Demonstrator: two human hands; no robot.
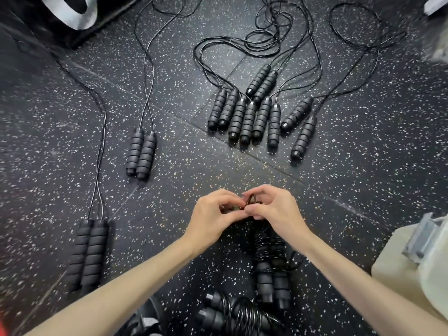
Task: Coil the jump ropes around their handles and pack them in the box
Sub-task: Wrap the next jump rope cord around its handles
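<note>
Hands: the cord end (pixel 252 202) is pinched by the curled fingers of both left hand (pixel 213 214) and right hand (pixel 274 209).
Held rope: coiled handles (pixel 269 267) hang below, over the floor (pixel 72 93).
Handling: the cord is judged thin, springy, slippery; foam grips are best held.
Remaining: uncoiled ropes (pixel 257 112) lie beyond.

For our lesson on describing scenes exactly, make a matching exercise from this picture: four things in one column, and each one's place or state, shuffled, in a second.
Things
1. Rope being worked on
2. Handle pair nearest the left edge
3. Big cluster of handles
4. Coiled rope

Places or states
A. Far side of the floor, cords tangled behind
B. Cord end pinched by the left hand and right hand
C. Bottom edge, cord already wound
D. Side by side, cord running away uncoiled

Pairs: 1-B, 2-D, 3-A, 4-C
</note>
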